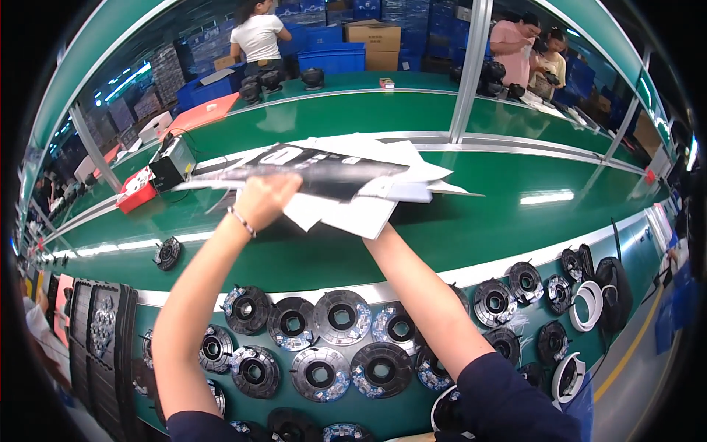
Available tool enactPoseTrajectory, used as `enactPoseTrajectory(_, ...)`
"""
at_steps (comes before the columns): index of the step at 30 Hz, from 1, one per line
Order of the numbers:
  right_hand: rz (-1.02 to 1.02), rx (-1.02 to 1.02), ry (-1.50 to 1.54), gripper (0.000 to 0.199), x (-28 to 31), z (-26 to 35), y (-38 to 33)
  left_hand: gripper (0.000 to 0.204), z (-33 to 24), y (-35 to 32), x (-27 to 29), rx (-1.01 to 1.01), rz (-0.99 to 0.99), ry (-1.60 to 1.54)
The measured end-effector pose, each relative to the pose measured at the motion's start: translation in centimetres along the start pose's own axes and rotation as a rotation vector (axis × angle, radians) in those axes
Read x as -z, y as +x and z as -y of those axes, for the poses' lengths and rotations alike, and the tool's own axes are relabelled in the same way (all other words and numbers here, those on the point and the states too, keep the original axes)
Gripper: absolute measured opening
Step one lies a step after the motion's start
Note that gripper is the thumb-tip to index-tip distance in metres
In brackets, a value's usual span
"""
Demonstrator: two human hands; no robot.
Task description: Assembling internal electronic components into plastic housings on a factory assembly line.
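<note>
L hand (266,197) clenched on near-left edge of flat black-and-white box stack (331,175), thumb side up, thin bracelet (241,222) at wrist. R hand hidden under stack's near-right corner; grip there not visible, can't tell. R forearm (423,295) running up from lower edge to underside of white flaps. Stack held up over green conveyor belt (456,228), roughly level, black printed face up, white cardboard flaps fanning out to right and near side.

Left of stack, on far belt edge: small black device w/ cable (171,163), red box (137,190) just beside it. One lone black round part (168,253) lying on belt, left, well apart from stack.

Near side, below belt rim: green bench (412,412) packed w/ black round fan-like parts (342,317) in rows, some w/ blue-white circuit rings; couple of white rings (587,305) at right end. Black trays (103,331) standing at near left.

Far side: second green belt, blue crates (333,57), cardboard boxes (374,35), person in white top (258,35) at far left, two people at far right (526,48).
</note>
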State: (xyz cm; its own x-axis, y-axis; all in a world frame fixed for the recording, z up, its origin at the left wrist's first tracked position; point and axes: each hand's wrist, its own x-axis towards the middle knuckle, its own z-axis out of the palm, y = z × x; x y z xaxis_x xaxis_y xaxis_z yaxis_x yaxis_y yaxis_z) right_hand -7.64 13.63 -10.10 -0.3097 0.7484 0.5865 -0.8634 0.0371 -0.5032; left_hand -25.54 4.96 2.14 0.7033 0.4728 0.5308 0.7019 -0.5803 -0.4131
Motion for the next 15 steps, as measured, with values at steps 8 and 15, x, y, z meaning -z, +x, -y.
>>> enactPoseTrajectory(8,-0.441,-0.203,0.304,0.042,-5.1,2.3,-3.8,0.046,-3.4,-2.4,-4.9,0.178,0.18,-0.175)
enactPoseTrajectory(15,-0.701,-0.317,0.1,0.046,3.8,-2.4,-3.8,0.026,-5.8,1.0,-7.4,0.237,0.16,-0.052)
